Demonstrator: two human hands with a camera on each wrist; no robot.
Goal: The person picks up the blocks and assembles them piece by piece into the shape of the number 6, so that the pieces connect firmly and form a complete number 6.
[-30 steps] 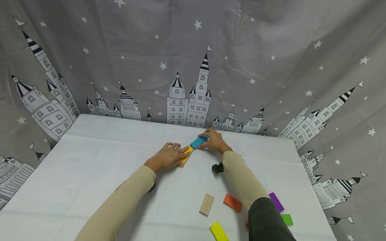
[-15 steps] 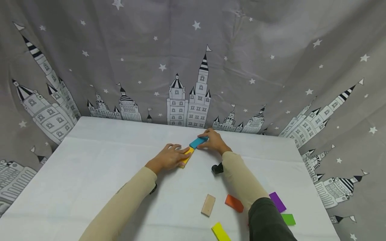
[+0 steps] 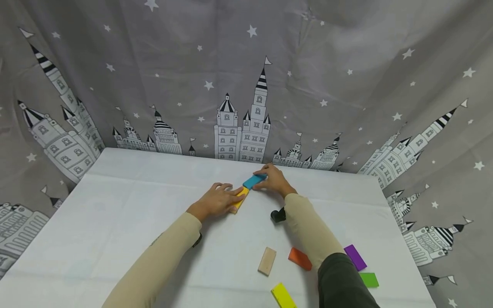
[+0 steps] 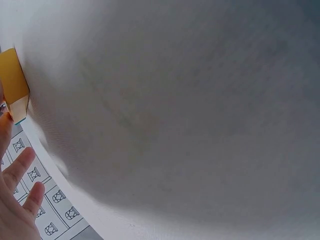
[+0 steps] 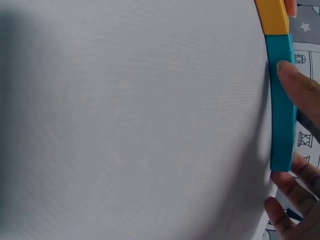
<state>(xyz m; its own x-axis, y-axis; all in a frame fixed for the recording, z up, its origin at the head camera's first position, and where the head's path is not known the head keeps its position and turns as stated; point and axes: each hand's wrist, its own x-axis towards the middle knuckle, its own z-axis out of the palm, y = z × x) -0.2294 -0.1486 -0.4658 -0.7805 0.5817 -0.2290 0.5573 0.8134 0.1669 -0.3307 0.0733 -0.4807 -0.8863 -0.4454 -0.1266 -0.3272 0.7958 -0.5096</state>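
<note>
Two flat rectangular blocks meet end to end at an angle near the far side of the white table. My left hand [image 3: 216,201] holds the yellow-orange block [image 3: 240,202] between thumb and fingers; its other fingers are spread in the left wrist view, where only part of the block [image 4: 13,72] shows. The blue block [image 3: 253,181] lies beyond it, gripped by my right hand [image 3: 275,179]. In the right wrist view, the thumb presses the side of the blue block [image 5: 282,120], and its end touches the yellow-orange block [image 5: 273,17].
Loose blocks lie nearer on the table [image 3: 127,205]: plain wood [image 3: 267,261], orange-red [image 3: 300,259], yellow [image 3: 283,295], purple [image 3: 355,257] and green [image 3: 369,280]. The right sleeve partly covers this area. A grey castle-print curtain [image 3: 185,55] hangs behind the table.
The head view shifts slightly. Both hands stay on the same two blocks, with no clear movement of the blocks.
</note>
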